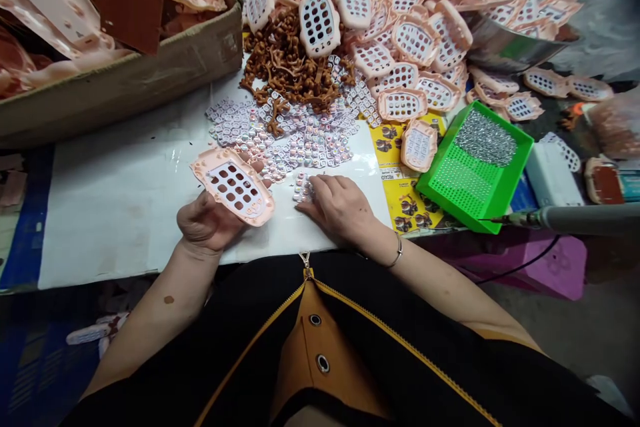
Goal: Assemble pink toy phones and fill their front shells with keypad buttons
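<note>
In my left hand [207,223] is a pink plastic toy-phone shell [237,183], tilted, its inner side up and its grid of button holes showing. The fingers are wrapped behind it and partly hidden. My right hand [343,207] rests low over the white table, fingers curled on a small white button pad [301,187] with shiny keys. Just beyond both hands spreads a pile of similar button pads [320,140]. Brown plastic parts [295,73] are heaped behind that pile.
A cardboard box [200,57] of pink shells stands at the left. More pink shells [415,40] are piled at the back. On the right, a green basket [450,207] holds many screws [487,137], with an electric screwdriver [575,219] in front. A yellow printed sheet [393,177] lies beside it.
</note>
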The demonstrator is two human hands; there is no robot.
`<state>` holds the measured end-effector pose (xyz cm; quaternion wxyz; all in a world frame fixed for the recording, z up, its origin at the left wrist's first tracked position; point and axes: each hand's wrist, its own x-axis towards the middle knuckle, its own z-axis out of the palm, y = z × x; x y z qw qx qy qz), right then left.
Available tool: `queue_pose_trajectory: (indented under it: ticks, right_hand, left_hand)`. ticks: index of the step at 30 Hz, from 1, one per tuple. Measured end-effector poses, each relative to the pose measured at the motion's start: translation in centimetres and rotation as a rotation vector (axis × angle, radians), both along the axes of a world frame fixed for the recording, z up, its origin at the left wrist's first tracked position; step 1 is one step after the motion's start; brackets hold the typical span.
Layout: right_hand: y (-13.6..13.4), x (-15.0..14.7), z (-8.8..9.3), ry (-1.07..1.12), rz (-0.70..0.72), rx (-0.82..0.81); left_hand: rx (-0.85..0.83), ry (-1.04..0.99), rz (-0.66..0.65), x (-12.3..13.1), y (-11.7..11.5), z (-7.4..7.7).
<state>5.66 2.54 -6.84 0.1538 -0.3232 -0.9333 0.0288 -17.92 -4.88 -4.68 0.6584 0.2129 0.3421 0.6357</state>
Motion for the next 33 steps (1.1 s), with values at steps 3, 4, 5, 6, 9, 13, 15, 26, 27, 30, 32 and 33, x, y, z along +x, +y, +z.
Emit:
queue_pose_trajectory:
  ticks: [3, 4, 5, 6, 9, 13, 15, 26, 27, 30, 32, 33]
  right_hand:
    - [-0.2, 1.0, -0.4, 0.121, 0.040, -0.023]
    - [-0.1, 1.3, -0.5, 0.177, 0.020, -0.053]
    - [0.1, 1.5, -0.4, 0.222, -0.023, -0.096]
    - [0.4, 1.6, -0.2, 0.244, -0.081, -0.151]
    - [1.3, 1.2, 1.2, 0.102, -0.214, -0.317]
    - [1.8, -0.3, 3.3, -0.145, -0.200, -0.377]
    - [1.9, -0.6, 3.5, -0.118, -0.191, -0.414]
    - [0.2, -1.1, 4.0, 0.843, 0.093, -0.551]
    - [-0.1, -1.4, 4.1, 0.830, 0.167, -0.514]
    - [-0.4, -2.2, 3.9, 0.777, 0.317, -0.398]
    - [-0.2, -2.5, 3.2, 0.747, 0.347, -0.360]
    - [-0.1, -2.7, 2.9, 0.735, 0.361, -0.352]
  left_hand:
    - [0.004, 0.013, 0.019, 0.0, 0.1, -0.1]
    - [-0.001, 0.017, 0.020, 0.1, 0.1, -0.2]
    - [-0.004, 0.022, 0.018, 0.1, 0.2, -0.3]
    - [-0.006, 0.026, 0.011, 0.1, 0.2, -0.3]
    - [0.009, 0.023, 0.000, 0.3, 0.2, -0.3]
    - [0.030, 0.014, -0.007, 0.7, 0.2, -0.1]
    - [0.027, 0.012, -0.011, 0.8, 0.1, 0.0]
    - [-0.062, 0.019, -0.079, 2.3, -0.1, 0.2]
    - [-0.071, 0.012, -0.097, 2.5, -0.1, 0.3]
    - [-0.084, 0.022, -0.142, 2.7, -0.2, 0.2]
    - [-0.082, 0.044, -0.159, 2.6, -0.4, 0.0]
    - [-0.081, 0.045, -0.160, 2.5, -0.5, -0.1]
